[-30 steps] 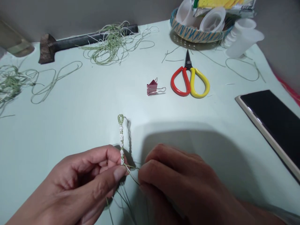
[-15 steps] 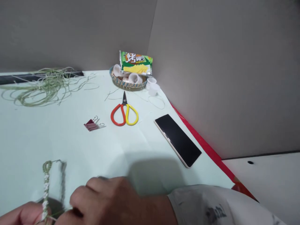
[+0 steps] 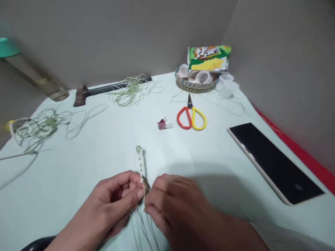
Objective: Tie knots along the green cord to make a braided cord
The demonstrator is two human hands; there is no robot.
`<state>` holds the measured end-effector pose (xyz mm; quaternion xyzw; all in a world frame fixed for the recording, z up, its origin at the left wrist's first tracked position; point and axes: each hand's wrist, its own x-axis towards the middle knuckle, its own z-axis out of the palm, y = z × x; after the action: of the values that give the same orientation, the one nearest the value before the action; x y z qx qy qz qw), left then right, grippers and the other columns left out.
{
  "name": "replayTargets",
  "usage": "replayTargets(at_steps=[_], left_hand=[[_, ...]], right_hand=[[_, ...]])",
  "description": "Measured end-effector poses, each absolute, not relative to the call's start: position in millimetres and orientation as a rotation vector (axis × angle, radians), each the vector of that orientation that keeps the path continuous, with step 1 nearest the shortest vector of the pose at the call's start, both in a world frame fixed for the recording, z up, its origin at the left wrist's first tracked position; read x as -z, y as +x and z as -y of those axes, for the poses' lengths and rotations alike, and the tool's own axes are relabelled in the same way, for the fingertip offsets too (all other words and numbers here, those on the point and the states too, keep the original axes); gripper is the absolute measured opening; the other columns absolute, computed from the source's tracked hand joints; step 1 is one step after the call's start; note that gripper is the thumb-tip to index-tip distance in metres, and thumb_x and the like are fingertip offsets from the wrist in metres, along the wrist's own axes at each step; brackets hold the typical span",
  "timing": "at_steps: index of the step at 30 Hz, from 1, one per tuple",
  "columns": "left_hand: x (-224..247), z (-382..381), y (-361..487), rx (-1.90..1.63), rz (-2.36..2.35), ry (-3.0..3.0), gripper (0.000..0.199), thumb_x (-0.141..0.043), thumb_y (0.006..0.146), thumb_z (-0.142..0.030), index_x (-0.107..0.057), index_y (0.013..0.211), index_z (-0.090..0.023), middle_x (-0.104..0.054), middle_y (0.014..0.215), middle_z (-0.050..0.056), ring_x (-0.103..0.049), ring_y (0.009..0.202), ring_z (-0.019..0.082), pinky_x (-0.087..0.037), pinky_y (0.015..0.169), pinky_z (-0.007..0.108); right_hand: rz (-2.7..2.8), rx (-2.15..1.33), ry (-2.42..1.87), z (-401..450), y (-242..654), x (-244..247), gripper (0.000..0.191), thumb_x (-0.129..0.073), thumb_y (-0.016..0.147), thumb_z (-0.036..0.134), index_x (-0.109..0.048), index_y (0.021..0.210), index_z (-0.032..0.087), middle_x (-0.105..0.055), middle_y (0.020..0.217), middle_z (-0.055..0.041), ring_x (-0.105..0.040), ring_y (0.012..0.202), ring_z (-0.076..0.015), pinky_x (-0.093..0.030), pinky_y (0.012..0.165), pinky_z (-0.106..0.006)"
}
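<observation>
Between thumb and fingers, my left hand (image 3: 117, 200) pinches a braided green and white cord (image 3: 140, 164) near its lower end. A small loop tops the braid, which points away from me over the pale table. My right hand (image 3: 175, 204) is closed close beside it, its fingertips gripping a strand at the braid's working end. Several loose strands (image 3: 146, 226) hang down toward me between the hands. Ahead of the hands lie a dark red binder clip (image 3: 162, 124) and scissors (image 3: 192, 116) with one red and one yellow handle.
A phone (image 3: 274, 162) lies on the right. At the back are a woven basket (image 3: 197, 85) with plastic cups, a snack packet (image 3: 209, 58), a hammer (image 3: 104, 89) partly under green cord (image 3: 131, 90), and a bottle (image 3: 39, 75). More tangled cord (image 3: 43, 125) lies left.
My view has swung left, so both hands now sit nearer the middle and the bottle, hammer head and left cord tangle show. My hands stay together at the braid.
</observation>
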<state>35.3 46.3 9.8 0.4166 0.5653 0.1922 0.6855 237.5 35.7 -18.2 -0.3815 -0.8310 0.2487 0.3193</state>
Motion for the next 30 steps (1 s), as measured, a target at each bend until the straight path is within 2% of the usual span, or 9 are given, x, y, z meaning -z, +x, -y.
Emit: replayTargets(at_steps=[5,8,11,13,14,18,22,26,30], left_hand=[[-16,-50,40,-0.365,-1.256,0.899,0.041,-0.085,0.082,-0.052,-0.059,0.078,-0.021,-0.032,0.053,-0.011,-0.019,0.043,0.005,-0.012,0.037,0.017],[-16,-49,37,-0.352,-1.251,0.903,0.046,-0.08,0.085,-0.061,-0.058,0.079,-0.022,-0.032,0.054,-0.011,-0.019,0.043,0.005,-0.013,0.038,0.018],[-16,-48,36,-0.342,-1.246,0.907,0.051,-0.076,0.087,-0.068,-0.056,0.078,-0.022,-0.031,0.055,-0.011,-0.018,0.045,0.006,-0.014,0.039,0.019],[-16,-48,37,-0.337,-1.253,0.916,0.051,-0.077,0.086,-0.067,-0.055,0.078,-0.021,-0.031,0.055,-0.011,-0.018,0.045,0.006,-0.013,0.039,0.019],[-16,-48,37,-0.333,-1.261,0.921,0.05,-0.078,0.085,-0.065,-0.056,0.078,-0.021,-0.032,0.055,-0.011,-0.019,0.045,0.006,-0.013,0.039,0.019],[-15,-51,39,-0.31,-1.297,0.939,0.045,-0.08,0.081,-0.062,-0.063,0.081,-0.02,-0.039,0.055,-0.009,-0.029,0.045,0.008,-0.02,0.041,0.021],[-16,-53,39,-0.307,-1.318,0.952,0.045,-0.08,0.078,-0.061,-0.066,0.084,-0.019,-0.043,0.055,-0.008,-0.036,0.046,0.01,-0.024,0.044,0.022],[-21,-51,39,-0.324,-1.323,0.968,0.043,-0.081,0.076,-0.059,-0.064,0.081,-0.02,-0.042,0.056,-0.008,-0.034,0.047,0.009,-0.021,0.045,0.024],[-25,-47,41,-0.346,-1.293,0.983,0.038,-0.08,0.076,-0.05,-0.056,0.074,-0.021,-0.041,0.057,-0.01,-0.024,0.047,0.007,-0.014,0.045,0.025]], right_hand=[[2.116,-0.744,-0.998,-31,241,16,0.019,-0.062,0.09,0.007,-0.063,0.074,0.018,-0.067,0.073,0.0013,-0.062,0.065,-0.0122,-0.047,0.065,-0.025],[2.084,-0.861,-1.057,-29,245,11,0.019,-0.064,0.091,0.007,-0.066,0.076,0.018,-0.068,0.075,0.0015,-0.064,0.067,-0.0117,-0.049,0.067,-0.025],[2.042,-0.942,-1.113,-27,246,9,0.011,-0.073,0.092,0.018,-0.069,0.082,0.019,-0.071,0.081,0.0,-0.068,0.074,-0.0152,-0.051,0.072,-0.028],[2.035,-0.856,-1.087,-26,243,12,0.015,-0.078,0.088,0.027,-0.068,0.081,0.019,-0.072,0.08,-0.0012,-0.069,0.075,-0.0185,-0.05,0.07,-0.031],[2.042,-0.802,-1.067,-26,241,14,0.015,-0.077,0.088,0.026,-0.067,0.079,0.019,-0.072,0.078,-0.0014,-0.068,0.073,-0.0189,-0.049,0.069,-0.032],[2.032,-0.801,-1.038,-29,238,18,0.015,-0.058,0.087,0.008,-0.063,0.077,0.018,-0.068,0.076,-0.0012,-0.063,0.069,-0.0149,-0.045,0.065,-0.028],[1.93,-1.079,-1.1,-33,243,9,0.014,-0.052,0.091,0.013,-0.061,0.082,0.02,-0.064,0.081,-0.0004,-0.057,0.071,-0.0144,-0.04,0.065,-0.028],[1.763,-1.336,-1.251,-35,247,-3,0.013,-0.054,0.081,0.01,-0.055,0.077,0.022,-0.051,0.072,0.0041,-0.042,0.061,-0.0128,-0.032,0.058,-0.028],[1.609,-1.501,-1.346,-31,249,-10,0.015,-0.056,0.077,0.01,-0.052,0.078,0.024,-0.038,0.063,0.0083,-0.033,0.057,-0.0118,-0.028,0.053,-0.025]])
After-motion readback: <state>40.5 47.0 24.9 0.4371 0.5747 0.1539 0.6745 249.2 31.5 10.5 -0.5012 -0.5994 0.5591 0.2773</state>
